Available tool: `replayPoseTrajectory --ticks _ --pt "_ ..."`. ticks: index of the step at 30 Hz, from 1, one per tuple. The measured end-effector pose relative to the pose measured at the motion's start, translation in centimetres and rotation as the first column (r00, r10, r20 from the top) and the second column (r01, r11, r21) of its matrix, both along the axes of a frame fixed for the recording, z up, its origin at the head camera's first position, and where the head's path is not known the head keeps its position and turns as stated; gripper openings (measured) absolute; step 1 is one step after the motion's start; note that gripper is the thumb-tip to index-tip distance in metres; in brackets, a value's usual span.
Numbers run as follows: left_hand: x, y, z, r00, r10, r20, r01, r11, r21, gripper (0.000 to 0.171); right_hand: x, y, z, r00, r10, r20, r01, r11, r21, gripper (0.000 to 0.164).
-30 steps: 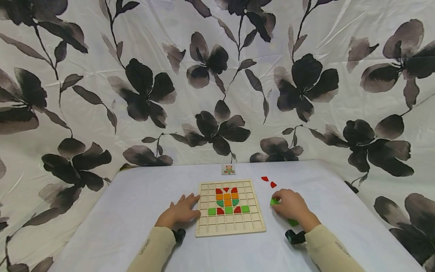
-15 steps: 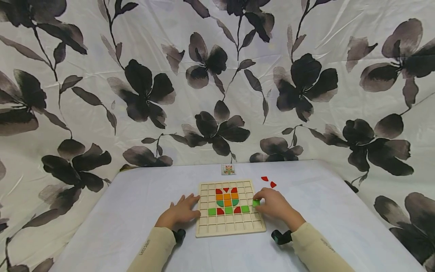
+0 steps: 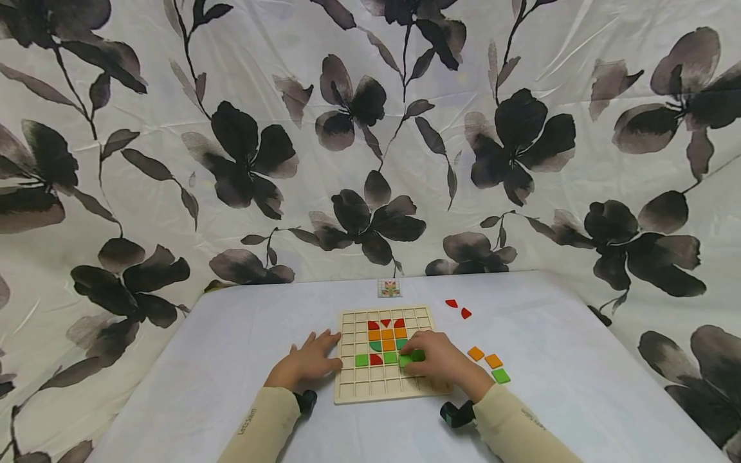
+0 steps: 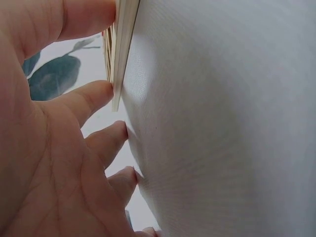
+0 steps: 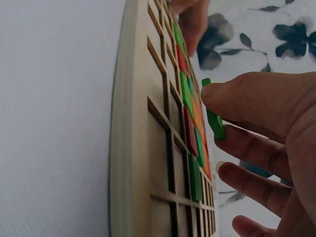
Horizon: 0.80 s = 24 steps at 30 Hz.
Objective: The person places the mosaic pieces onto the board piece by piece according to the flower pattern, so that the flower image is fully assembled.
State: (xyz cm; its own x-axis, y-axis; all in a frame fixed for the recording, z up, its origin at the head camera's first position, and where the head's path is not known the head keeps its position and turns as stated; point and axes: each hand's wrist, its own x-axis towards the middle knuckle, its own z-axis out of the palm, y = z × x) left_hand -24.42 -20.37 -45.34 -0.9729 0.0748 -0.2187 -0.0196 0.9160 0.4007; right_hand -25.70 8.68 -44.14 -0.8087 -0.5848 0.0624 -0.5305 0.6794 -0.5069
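Note:
Between the thumb and forefinger of my right hand (image 3: 438, 361) is a green square tile (image 5: 214, 116), tilted and raised off the board in the right wrist view. That hand is over the right part of a wooden grid board (image 3: 370, 390) and covers some of its cells. Red, orange, teal and green pieces sit in the board's cells, among them an orange tile (image 3: 387, 335) and a red quarter-round piece (image 3: 375, 359). My left hand (image 3: 307, 360) lies at the board's left side, fingers spread, with thumb and forefinger touching the edge in the left wrist view.
Right of the board lie two orange tiles (image 3: 476, 353) and a green tile (image 3: 500, 375). Two red pieces (image 3: 451, 303) lie farther back. A small pattern card (image 3: 389, 288) is behind the board, before a floral cloth (image 3: 370, 218).
My right hand has carried the green tile leftward from the table to over the board. The orange and green tiles it was covering now show. My left hand has stayed still.

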Motion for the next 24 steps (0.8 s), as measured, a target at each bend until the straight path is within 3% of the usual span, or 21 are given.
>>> replayPoseTrajectory --ticks 5,12,24 --pt "0.1 0.0 0.2 1.000 0.003 -0.002 -0.003 1.000 -0.001 0.068 0.8 -0.8 0.0 0.999 0.041 -0.006 -0.041 0.999 0.006 0.022" --pt "0.2 0.1 0.3 1.000 0.008 0.007 -0.008 1.000 0.009 0.068 1.1 -1.7 -0.9 0.989 0.101 -0.110 -0.095 0.994 0.063 0.016" --pt "0.2 0.1 0.3 1.000 0.006 0.007 -0.006 1.000 0.018 0.070 1.1 -2.5 -1.2 0.981 0.100 -0.169 -0.081 0.990 0.116 0.011"
